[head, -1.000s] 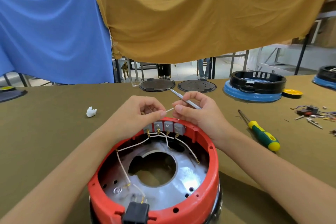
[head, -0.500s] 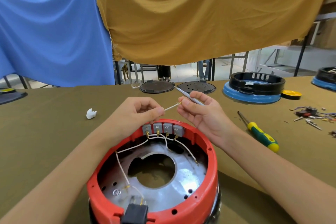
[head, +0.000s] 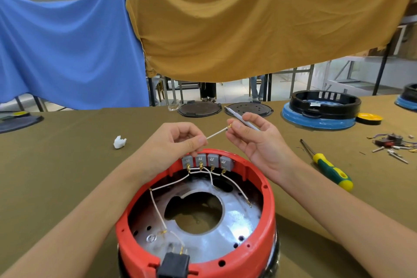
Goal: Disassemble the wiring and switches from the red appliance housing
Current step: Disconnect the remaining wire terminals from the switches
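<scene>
At the twelve o'clock rim of the red housing [head: 198,253] on the desk [head: 67,165], the left hand [head: 171,142] pinches a thin white wire [head: 216,133], light, limp, likely best taken beside its brass terminal, where the right hand [head: 255,140], gripping a slim metal tool [head: 241,118], pinches it.

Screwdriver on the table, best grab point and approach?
Take the screwdriver by its green and yellow handle, from above. It lies flat to the right of the red housing, handle end nearer the person, thin shaft pointing away, with bare table around it.
</scene>
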